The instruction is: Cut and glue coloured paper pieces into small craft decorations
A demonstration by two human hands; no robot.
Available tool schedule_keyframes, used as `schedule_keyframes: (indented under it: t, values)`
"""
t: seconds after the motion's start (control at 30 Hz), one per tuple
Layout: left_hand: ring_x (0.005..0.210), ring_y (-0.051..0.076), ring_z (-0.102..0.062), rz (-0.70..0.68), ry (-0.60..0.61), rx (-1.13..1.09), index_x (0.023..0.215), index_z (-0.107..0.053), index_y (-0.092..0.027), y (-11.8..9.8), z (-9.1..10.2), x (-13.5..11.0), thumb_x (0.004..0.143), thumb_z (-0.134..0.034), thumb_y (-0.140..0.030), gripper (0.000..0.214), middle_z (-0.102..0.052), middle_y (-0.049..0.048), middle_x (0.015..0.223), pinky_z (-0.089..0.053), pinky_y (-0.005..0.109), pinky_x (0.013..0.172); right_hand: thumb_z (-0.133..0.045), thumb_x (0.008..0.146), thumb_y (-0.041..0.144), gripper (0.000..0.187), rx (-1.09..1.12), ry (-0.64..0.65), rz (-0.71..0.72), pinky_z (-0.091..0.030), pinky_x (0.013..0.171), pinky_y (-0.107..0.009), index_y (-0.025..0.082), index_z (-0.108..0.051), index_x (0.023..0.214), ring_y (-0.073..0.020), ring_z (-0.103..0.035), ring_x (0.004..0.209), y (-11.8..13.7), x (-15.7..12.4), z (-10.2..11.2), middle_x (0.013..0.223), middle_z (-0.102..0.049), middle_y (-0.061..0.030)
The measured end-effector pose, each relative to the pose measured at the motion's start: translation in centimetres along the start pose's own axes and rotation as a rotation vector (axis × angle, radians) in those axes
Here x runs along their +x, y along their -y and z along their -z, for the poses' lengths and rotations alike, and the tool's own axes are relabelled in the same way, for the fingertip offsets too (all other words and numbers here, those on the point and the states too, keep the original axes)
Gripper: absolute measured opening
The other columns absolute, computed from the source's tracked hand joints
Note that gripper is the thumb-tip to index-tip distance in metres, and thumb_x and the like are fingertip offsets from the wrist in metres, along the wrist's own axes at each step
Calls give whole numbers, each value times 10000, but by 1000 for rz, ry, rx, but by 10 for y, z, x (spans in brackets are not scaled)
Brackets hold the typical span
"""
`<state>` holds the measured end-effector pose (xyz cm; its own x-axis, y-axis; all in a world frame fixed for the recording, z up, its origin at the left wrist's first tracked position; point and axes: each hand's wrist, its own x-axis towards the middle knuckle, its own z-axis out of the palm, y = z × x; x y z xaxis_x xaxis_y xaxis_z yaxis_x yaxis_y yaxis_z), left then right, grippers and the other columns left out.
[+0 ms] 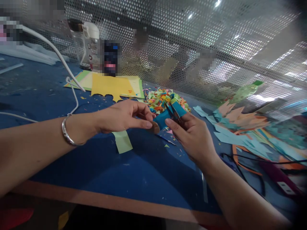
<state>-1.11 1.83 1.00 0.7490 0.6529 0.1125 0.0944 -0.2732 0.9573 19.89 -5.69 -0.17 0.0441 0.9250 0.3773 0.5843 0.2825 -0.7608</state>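
Observation:
My left hand (129,116) pinches a strip of blue paper (161,120) between thumb and fingers. A small brown rounded piece (155,127) sits at the thumb tip against the paper; I cannot tell what it is. In my right hand (195,134) is a pair of dark scissors (173,115), with the blades pointing up and away across the blue paper. Both hands are above the blue table, in front of a heap of colourful paper scraps (159,97). Below my left hand lies a pale green paper piece (123,142).
Yellow paper (110,85) with a cut edge lies on a paper stack at the back. Bottles (92,46) stand behind it, before a perforated metal screen (163,35). Light blue paper pieces (242,142), dark cables and a purple power strip (279,177) are at the right.

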Motion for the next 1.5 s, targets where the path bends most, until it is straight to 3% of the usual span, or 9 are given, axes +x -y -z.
schedule_keyframes:
  t: [0.2, 0.37, 0.47, 0.57, 0.63, 0.77, 0.93, 1.2, 1.5]
  values:
    - [723, 154, -662, 52, -78, 174, 744, -636, -196, 14, -13, 1, 700, -732, -234, 112, -683, 0, 713, -501, 260, 691, -662, 854, 414, 334, -15, -27, -19, -263, 448, -249, 212, -479, 661, -87, -321, 463, -6, -2, 0, 519, -376, 72]
    - [762, 166, -678, 133, -156, -56, 757, -601, -190, 14, -18, -2, 700, -737, -212, 149, -683, 5, 730, -512, 290, 745, -683, 851, 377, 198, 34, -153, 12, -402, 538, -256, 206, -607, 915, -108, -468, 568, -5, -2, -1, 686, -537, 34]
    - [731, 160, -673, 203, -266, -210, 1002, -602, -191, 8, -23, -4, 706, -752, -156, 333, -661, -17, 705, -502, 298, 736, -717, 823, 333, 205, 14, -223, 80, -425, 537, -260, 227, -615, 967, -120, -501, 581, 1, -5, -3, 699, -563, 28]
    - [700, 149, -668, 283, -324, -384, 1281, -508, -218, 2, -26, -4, 708, -758, -86, 639, -638, -43, 681, -491, 290, 723, -706, 831, 307, 182, -15, -118, 104, -413, 521, -254, 234, -615, 970, -113, -475, 563, 3, -11, -6, 688, -531, 36]
    - [663, 133, -655, 340, -347, -475, 1339, -475, -220, -1, -26, -4, 700, -768, -62, 721, -621, -60, 655, -484, 273, 707, -692, 843, 307, 193, -48, 15, 106, -425, 548, -253, 237, -619, 1007, -111, -490, 589, 3, -14, -7, 734, -544, 28]
    - [636, 108, -629, 426, -323, -538, 1132, -621, -169, -2, -26, -2, 689, -754, -35, 481, -675, -26, 682, -451, 239, 657, -684, 844, 289, 261, -141, 191, 111, -386, 521, -239, 240, -621, 1092, -92, -456, 546, 0, -14, -10, 697, -489, 51]
    - [629, 88, -587, 446, -304, -545, 764, -668, -142, -2, -26, -3, 603, -795, -28, 235, -686, -11, 691, -392, 221, 600, -669, 856, 283, 300, -165, 205, 118, -353, 515, -230, 237, -604, 1145, -82, -437, 542, -2, -13, -10, 700, -455, 61]
    - [639, 98, -599, 469, -266, -504, 765, -672, -141, 0, -23, -4, 658, -750, -56, 158, -698, 5, 698, -404, 227, 614, -673, 852, 278, 339, -185, 245, 103, -339, 503, -232, 223, -593, 1176, -85, -427, 533, 0, -14, -9, 686, -432, 64]
    - [654, 107, -618, 436, -230, -463, 764, -681, -145, 2, -23, -5, 602, -772, -71, 200, -714, 17, 732, -405, 224, 592, -665, 860, 260, 344, -182, 311, 105, -362, 511, -235, 236, -585, 1194, -92, -454, 545, 0, -12, -9, 690, -450, 58]
